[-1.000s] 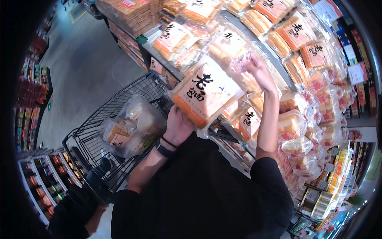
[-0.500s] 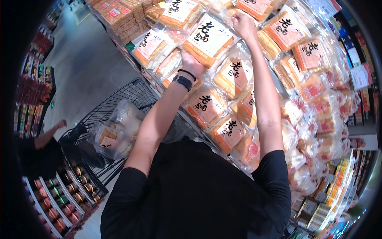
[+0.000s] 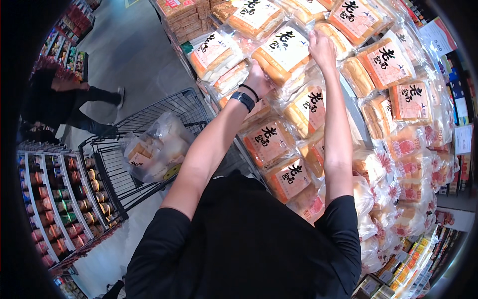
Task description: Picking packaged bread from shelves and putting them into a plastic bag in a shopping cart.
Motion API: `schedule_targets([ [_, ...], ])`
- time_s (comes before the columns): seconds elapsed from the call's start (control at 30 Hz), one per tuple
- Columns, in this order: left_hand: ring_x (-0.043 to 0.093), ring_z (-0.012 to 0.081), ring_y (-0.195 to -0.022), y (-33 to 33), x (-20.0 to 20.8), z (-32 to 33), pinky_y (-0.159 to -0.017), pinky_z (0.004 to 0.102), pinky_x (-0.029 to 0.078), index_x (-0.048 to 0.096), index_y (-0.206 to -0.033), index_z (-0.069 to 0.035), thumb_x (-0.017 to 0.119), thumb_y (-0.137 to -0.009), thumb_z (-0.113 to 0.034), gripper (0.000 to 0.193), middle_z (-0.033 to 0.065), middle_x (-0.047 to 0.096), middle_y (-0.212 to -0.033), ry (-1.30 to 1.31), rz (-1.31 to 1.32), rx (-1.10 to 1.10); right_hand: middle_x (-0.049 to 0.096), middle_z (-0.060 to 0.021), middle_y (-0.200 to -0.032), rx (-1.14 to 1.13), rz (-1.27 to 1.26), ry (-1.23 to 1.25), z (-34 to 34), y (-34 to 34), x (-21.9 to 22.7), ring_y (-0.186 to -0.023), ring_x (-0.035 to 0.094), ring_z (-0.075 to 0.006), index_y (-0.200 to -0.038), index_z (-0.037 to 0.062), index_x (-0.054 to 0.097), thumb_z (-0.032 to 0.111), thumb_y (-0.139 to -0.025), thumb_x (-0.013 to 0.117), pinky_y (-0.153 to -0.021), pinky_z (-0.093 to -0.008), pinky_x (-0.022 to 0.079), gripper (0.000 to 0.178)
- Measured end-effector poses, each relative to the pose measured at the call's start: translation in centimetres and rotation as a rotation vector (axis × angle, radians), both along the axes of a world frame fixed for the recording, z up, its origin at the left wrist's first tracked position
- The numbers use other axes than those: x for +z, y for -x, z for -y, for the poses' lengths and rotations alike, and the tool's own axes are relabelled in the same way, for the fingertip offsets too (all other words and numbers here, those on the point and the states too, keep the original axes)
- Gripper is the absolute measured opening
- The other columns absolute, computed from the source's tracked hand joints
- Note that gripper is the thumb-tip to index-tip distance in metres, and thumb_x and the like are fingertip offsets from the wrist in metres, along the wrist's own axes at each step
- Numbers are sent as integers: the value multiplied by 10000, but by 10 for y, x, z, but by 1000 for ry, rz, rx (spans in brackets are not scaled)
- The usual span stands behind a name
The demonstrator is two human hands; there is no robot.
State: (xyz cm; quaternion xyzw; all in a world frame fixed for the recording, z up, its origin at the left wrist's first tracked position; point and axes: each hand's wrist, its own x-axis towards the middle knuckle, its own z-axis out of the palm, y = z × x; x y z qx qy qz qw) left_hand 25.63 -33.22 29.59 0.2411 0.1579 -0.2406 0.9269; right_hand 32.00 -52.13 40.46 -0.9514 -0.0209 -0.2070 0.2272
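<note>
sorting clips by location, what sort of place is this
Most likely a supermarket: bread in clear wrappers is heaped on a display, a shopping cart stands beside it, and shelves of packaged goods line the floor.

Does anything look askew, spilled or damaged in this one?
Nothing stands out. The bread package between the left hand and right hand shows no visible tear. Other packages lie at mixed angles, ordinary for a loose pile. I see no spill.

Black characters [image 3: 285, 39] — bread packs [image 3: 279, 66]; digits [image 3: 438, 46] — signs [image 3: 436, 32]
</note>
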Motion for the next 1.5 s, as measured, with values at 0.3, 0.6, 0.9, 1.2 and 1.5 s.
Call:
schedule_targets([
  [0.3, 492, 213, -902, 50, -39, -47, -828, 385, 491, 450, -1270, -103, 516, -988, -369, 393, 123, 475, -1146, 29, 5, 11, 653, -182, -1252, 115, 534, -152, -69, 70, -7, -1151, 631, -320, -1224, -8, 646, 245, -991, 633, -1025, -409, 449, 345],
  [0.6, 624, 259, -1172, 249, -111, -275, -1067, 410, 488, 526, -1375, 30, 480, -1039, -298, 471, 143, 658, -1234, 137, 52, -61, 718, -132, -1116, 367, -198, -440, -222, 216, -68, -1099, 656, -242, -1131, 11, 696, 131, -1031, 543, -993, -361, 478, 218],
  [0.9, 577, 291, -1235, 360, -201, -468, -1102, 444, 434, 496, -1401, -15, 438, -1044, -248, 429, 130, 584, -1341, 119, -215, 505, 674, -203, -1146, 1039, -673, -404, -472, 256, -179, -1095, 649, -362, -1167, -2, 651, 88, -948, 603, -957, -401, 497, 241],
  [1.2, 575, 285, -1235, 360, -233, -529, -1060, 439, 443, 495, -1412, -58, 485, -1024, -301, 457, 85, 550, -1325, 46, -455, 695, 614, -247, -1255, 1206, -753, 142, -613, 262, -324, -1184, 602, -397, -1289, -6, 569, 158, -939, 606, -1019, -447, 472, 388],
  [1.5, 578, 248, -1215, 411, -214, -580, -1019, 373, 453, 517, -1388, -41, 437, -1032, -290, 442, 109, 599, -1344, 73, -236, 785, 563, -222, -1331, 1208, -311, 48, -748, 253, -300, -1198, 572, -437, -1351, 9, 506, 182, -895, 676, -982, -492, 493, 517],
])
